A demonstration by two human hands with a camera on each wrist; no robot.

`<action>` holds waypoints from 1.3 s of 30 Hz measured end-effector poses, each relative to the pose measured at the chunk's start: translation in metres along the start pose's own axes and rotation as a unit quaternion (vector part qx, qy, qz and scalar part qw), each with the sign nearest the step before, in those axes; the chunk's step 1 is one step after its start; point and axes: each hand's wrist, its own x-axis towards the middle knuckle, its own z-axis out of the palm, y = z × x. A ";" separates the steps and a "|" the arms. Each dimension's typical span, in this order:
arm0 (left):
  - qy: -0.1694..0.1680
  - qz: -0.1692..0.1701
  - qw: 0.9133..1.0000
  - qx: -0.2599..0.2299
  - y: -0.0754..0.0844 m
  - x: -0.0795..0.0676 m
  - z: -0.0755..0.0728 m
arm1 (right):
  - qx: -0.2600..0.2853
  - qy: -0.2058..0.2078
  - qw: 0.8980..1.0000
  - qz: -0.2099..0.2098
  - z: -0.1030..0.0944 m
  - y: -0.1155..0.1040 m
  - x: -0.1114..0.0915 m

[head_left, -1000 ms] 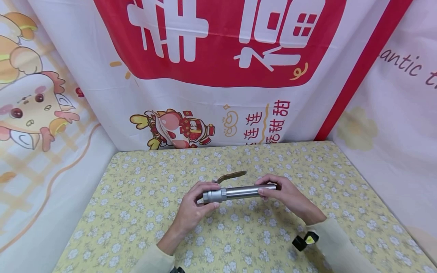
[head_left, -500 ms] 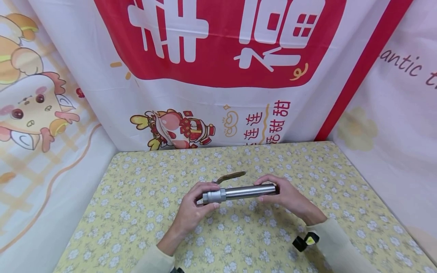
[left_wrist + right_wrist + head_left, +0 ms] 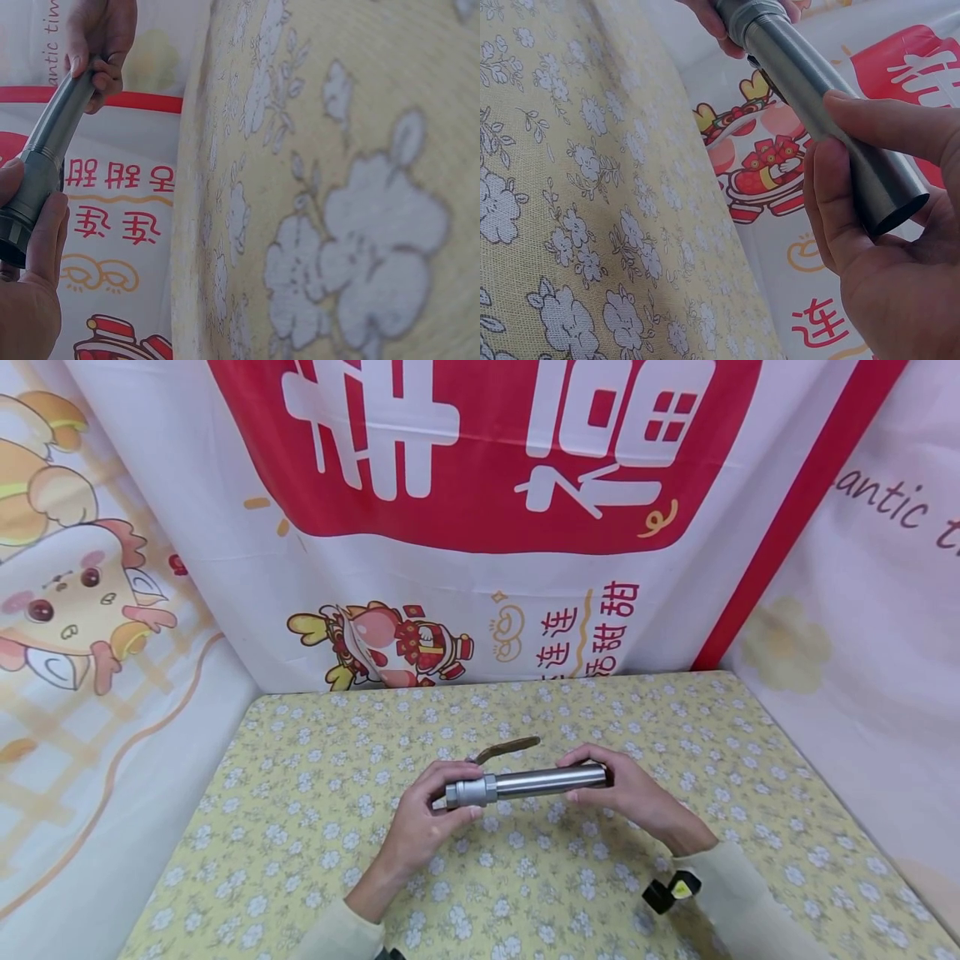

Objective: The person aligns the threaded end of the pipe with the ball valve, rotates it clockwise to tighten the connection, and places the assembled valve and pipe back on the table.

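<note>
A silvery metal ball valve (image 3: 472,791) with a brownish lever handle (image 3: 508,748) is joined end to end with a smooth steel pipe (image 3: 542,782). My left hand (image 3: 429,814) grips the valve body, thumb on the near side and fingers on the far side. Round the pipe's free end curls my right hand (image 3: 628,789). In the right wrist view the pipe (image 3: 810,82) shows its hollow open end, with thumb and fingers on opposite sides. The left wrist view has the valve (image 3: 34,187) between the left thumb and fingers, its lever mostly hidden.
Valve and pipe are held above a table (image 3: 315,860) covered in yellow floral cloth. A white and red printed curtain (image 3: 495,643) hangs along the table's back edge, with more printed cloth (image 3: 112,752) at the left side. Black wrist devices (image 3: 671,891) sit at the sleeves.
The right thumb has slipped from the top of the pipe down to its near side, and that hand's grip has shifted round the pipe. The left hand and valve stay nearly still.
</note>
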 end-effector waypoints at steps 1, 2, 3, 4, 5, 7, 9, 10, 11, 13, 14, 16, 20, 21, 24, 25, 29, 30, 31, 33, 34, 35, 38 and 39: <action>0.000 0.000 1.000 -0.001 0.000 0.000 0.000 | -0.003 0.001 1.000 0.000 0.000 0.000 0.000; 0.000 -0.001 1.000 -0.002 0.000 0.000 0.000 | -0.006 0.002 1.000 -0.001 0.000 0.000 0.000; 0.000 0.000 1.000 -0.002 0.000 0.000 0.000 | -0.008 0.002 1.000 -0.001 -0.001 0.001 0.000; 0.000 0.000 1.000 -0.001 0.000 0.000 0.000 | -0.009 0.002 1.000 -0.002 -0.001 0.001 -0.001; -0.001 0.003 1.000 -0.001 0.000 0.000 0.001 | -0.010 0.002 1.000 -0.002 -0.001 0.001 -0.001; -0.001 0.005 1.000 0.003 0.000 0.000 0.001 | -0.010 0.001 1.000 0.000 -0.001 0.002 -0.001; -0.001 0.006 1.000 0.007 -0.001 0.000 0.000 | -0.008 0.000 1.000 0.000 -0.002 0.003 -0.001; -0.001 0.006 1.000 0.009 0.000 0.000 0.000 | -0.008 0.000 1.000 0.000 -0.002 0.003 -0.001; -0.001 0.006 1.000 0.010 -0.001 0.000 0.000 | -0.007 -0.001 1.000 0.001 -0.002 0.003 -0.001; -0.002 0.005 1.000 0.011 -0.001 0.000 0.000 | -0.005 -0.002 1.000 -0.002 -0.003 0.004 -0.001; -0.002 0.004 1.000 0.011 -0.001 0.000 0.000 | -0.005 -0.002 1.000 -0.004 -0.003 0.004 -0.001; -0.004 0.003 1.000 0.010 -0.001 0.001 0.001 | -0.002 -0.004 1.000 -0.006 -0.003 0.004 -0.001; -0.005 0.002 1.000 0.012 0.000 0.001 0.001 | 0.001 -0.003 1.000 -0.004 -0.004 0.003 -0.002; -0.005 0.002 1.000 0.013 0.000 0.001 0.001 | 0.003 -0.002 1.000 0.000 -0.004 0.003 -0.002; -0.005 0.001 1.000 0.013 0.000 0.002 0.002 | 0.004 0.000 1.000 0.006 -0.005 0.002 -0.003; -0.005 0.001 1.000 0.012 0.000 0.002 0.002 | 0.005 0.001 1.000 0.010 -0.005 0.002 -0.003; -0.005 0.000 1.000 0.010 0.001 0.002 0.002 | 0.009 0.001 1.000 0.019 -0.005 0.001 -0.002; -0.006 0.000 1.000 0.009 0.001 0.002 0.002 | 0.010 0.002 1.000 0.022 -0.005 0.001 -0.002; -0.006 0.001 1.000 0.008 0.001 0.002 0.002 | 0.010 0.002 1.000 0.022 -0.005 0.001 -0.002; -0.006 0.002 1.000 0.009 0.001 0.002 0.001 | 0.009 0.001 1.000 0.023 -0.005 0.001 -0.002; -0.005 0.003 1.000 0.009 0.001 0.002 0.001 | 0.009 0.002 1.000 0.024 -0.005 0.001 -0.002; -0.005 0.003 1.000 0.009 0.001 0.002 0.001 | 0.010 0.002 1.000 0.024 -0.005 0.001 -0.001; -0.005 0.003 1.000 0.008 0.001 0.002 0.001 | 0.011 0.002 1.000 0.021 -0.005 0.001 -0.001; -0.006 0.003 1.000 0.007 0.001 0.002 0.001 | 0.011 0.003 1.000 0.021 -0.004 0.000 -0.001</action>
